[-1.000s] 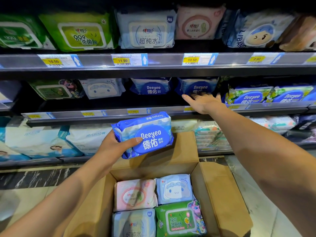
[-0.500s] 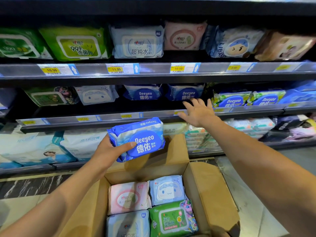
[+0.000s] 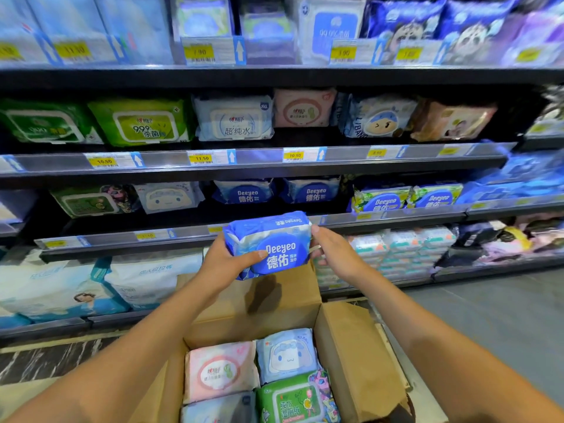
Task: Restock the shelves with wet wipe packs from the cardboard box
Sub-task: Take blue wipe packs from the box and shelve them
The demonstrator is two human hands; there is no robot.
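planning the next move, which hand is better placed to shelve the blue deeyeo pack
Probably left. The left hand wraps the blue Deeyeo pack, thumb across its front; the right hand only pinches its right end. The matching Deeyeo packs sit just above.

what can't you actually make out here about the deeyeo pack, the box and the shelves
All in the head view:
- right hand: the blue Deeyeo pack hides its fingertips, so its grip is unclear; the left hand plainly grips it.
- top-shelf price tag: blurred, unreadable.
- pale blue pack in the cardboard box: cut off by the bottom edge.
- anything under the box's top layer: hidden by those packs.
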